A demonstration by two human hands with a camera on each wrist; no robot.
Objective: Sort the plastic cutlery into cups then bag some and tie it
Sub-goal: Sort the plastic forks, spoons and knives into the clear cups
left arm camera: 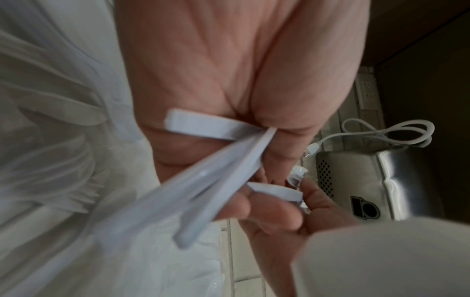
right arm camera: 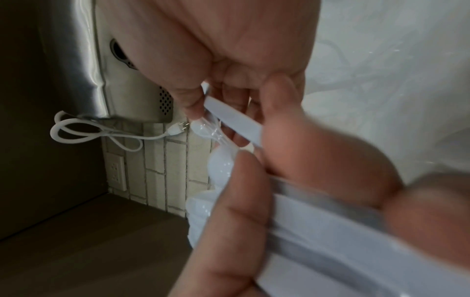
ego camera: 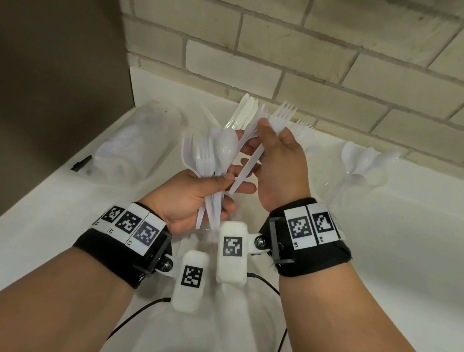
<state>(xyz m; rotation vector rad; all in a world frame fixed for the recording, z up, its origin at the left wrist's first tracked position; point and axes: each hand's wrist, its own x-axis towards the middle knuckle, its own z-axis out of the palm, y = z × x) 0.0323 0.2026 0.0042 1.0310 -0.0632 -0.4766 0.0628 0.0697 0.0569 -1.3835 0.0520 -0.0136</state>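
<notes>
My left hand [ego camera: 209,193] grips a fanned bundle of white plastic forks with one spoon [ego camera: 224,146] on top, held by the handles [left arm camera: 216,180]. My right hand [ego camera: 275,157] pinches a single white fork [ego camera: 281,115]; its handle [right arm camera: 234,120] slants down across the bundle. Both hands are raised above the white counter [ego camera: 389,249]. Behind them stand clear cups: one with knives [ego camera: 245,110], one with forks [ego camera: 303,127], and one with spoons [ego camera: 366,164] at the right.
A clear plastic bag [ego camera: 137,143] lies at the left of the counter, with a small black item [ego camera: 82,162] beside it. A tiled wall [ego camera: 352,59] backs the counter. The wrist views show a steel appliance [left arm camera: 381,180] with a white cord [right arm camera: 89,130].
</notes>
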